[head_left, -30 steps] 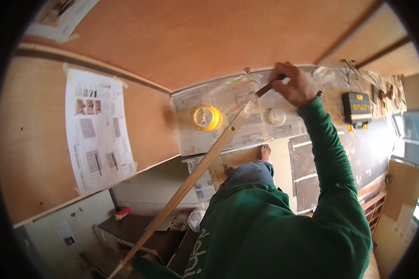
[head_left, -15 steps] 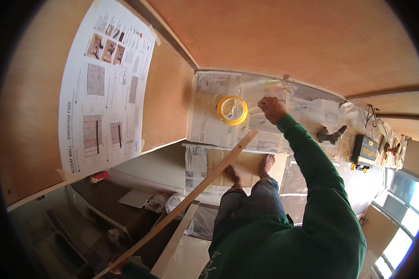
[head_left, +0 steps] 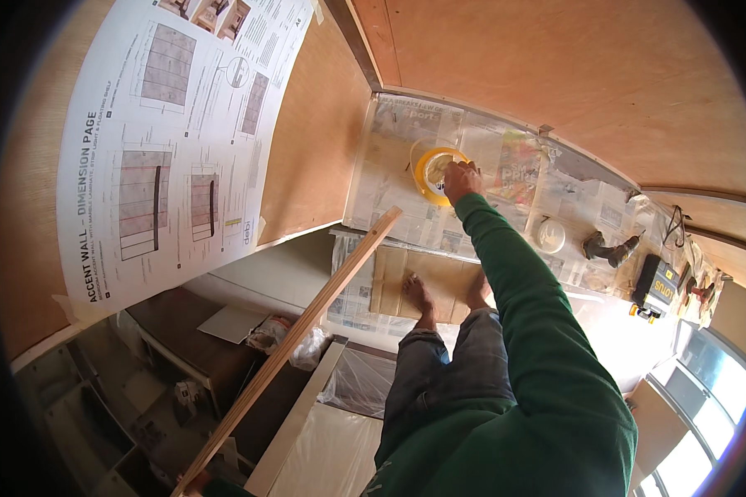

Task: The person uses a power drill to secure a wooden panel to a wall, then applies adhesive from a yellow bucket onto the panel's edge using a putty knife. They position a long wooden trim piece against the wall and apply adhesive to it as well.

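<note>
My right hand [head_left: 464,179] is closed at the right rim of a round yellow tub [head_left: 430,176] with pale contents. Its fingers dip toward the tub's opening, and what they hold is hidden. A long, narrow wood strip [head_left: 302,325] slants up from the lower left, its far end close to the edge of the paper-covered surface [head_left: 381,174]. Around the strip's near end, at the lower left edge, my left hand [head_left: 189,484] is closed, mostly in shadow.
A white round lid [head_left: 549,235], a drill [head_left: 612,248] and a black-and-yellow case [head_left: 656,286] lie to the right on the papered surface. A printed plan sheet [head_left: 182,166] is taped to the plywood wall on the left. My feet stand on cardboard [head_left: 389,277].
My right hand has moved from beside the tub to its rim. The wood strip's far end has shifted left and up, and the whole view has tilted somewhat.
</note>
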{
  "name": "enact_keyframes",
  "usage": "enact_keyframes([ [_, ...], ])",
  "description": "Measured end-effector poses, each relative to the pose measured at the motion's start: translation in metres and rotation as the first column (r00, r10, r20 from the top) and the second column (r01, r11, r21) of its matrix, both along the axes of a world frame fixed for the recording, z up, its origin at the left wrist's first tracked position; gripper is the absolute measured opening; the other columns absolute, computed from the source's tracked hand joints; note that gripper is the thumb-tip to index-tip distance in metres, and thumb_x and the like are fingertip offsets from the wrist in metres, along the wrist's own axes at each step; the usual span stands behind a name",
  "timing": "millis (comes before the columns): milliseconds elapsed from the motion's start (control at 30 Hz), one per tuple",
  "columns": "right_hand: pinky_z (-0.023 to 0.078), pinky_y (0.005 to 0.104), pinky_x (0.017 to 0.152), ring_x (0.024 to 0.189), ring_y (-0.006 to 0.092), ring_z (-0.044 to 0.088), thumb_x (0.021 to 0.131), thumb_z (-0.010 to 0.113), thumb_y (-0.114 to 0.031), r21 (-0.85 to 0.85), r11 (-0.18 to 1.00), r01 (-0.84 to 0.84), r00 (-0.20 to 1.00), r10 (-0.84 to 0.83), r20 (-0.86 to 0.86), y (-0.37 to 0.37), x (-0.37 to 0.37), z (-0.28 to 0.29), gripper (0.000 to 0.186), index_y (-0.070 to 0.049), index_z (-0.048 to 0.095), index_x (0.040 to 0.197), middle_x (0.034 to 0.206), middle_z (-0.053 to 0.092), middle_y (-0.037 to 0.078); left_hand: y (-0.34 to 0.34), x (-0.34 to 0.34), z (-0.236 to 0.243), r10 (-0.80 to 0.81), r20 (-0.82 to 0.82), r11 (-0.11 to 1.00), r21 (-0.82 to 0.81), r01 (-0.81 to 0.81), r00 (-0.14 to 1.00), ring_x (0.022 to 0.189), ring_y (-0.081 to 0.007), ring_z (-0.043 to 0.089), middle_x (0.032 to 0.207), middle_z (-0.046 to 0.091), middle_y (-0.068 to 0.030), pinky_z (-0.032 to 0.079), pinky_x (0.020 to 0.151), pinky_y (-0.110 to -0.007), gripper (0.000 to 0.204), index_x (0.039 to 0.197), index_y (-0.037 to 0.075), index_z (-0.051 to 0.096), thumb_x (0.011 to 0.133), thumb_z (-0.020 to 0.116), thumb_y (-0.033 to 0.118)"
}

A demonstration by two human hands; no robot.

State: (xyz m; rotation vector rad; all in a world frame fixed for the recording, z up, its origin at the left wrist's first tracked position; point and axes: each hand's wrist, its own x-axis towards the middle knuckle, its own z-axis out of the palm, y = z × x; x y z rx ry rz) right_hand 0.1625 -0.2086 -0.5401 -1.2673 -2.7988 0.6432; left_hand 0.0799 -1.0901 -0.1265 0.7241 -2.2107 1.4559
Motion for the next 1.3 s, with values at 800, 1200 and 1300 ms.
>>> enact_keyframes([
  [800,0.051,0.0312,0.082,0.085,0.0165,0.066,0.080,0.069,-0.009,-0.571,0.755,-0.322,0.767,-0.146,-0.625,0.039,0.154,0.319,0.017,-0.001,0.072,0.094,0.090,0.072,0.009,-0.023,-0.052,-0.038,-0.018,-0.116,0.964,0.263,0.049,0.993,0.064,-0.0210,0.063,0.074,0.062,-0.0051,0.055,0.065,-0.041,0.037,0.081,0.013,0.061,0.089,0.060,0.049],
  [1200,0.048,0.0332,0.077,0.081,0.0170,0.060,0.074,0.065,-0.008,-0.494,0.797,-0.348,0.745,-0.085,-0.662,0.061,0.200,0.347,0.013,-0.002,0.073,0.083,0.081,0.070,0.006,0.001,-0.080,-0.023,-0.092,-0.223,0.881,0.437,0.183,0.971,0.061,-0.0202,0.060,0.072,0.061,-0.0051,0.055,0.064,-0.041,0.040,0.078,0.013,0.060,0.091,0.059,0.051],
  [1300,0.048,0.0331,0.077,0.081,0.0174,0.060,0.073,0.066,-0.009,-0.471,0.814,-0.342,0.744,-0.072,-0.664,0.062,0.208,0.345,0.014,-0.002,0.072,0.083,0.081,0.069,0.007,0.006,-0.080,-0.019,-0.121,-0.121,0.950,0.275,0.151,0.985,0.052,-0.0204,0.053,0.065,0.056,-0.0058,0.051,0.057,-0.041,0.041,0.078,0.012,0.058,0.091,0.058,0.051],
])
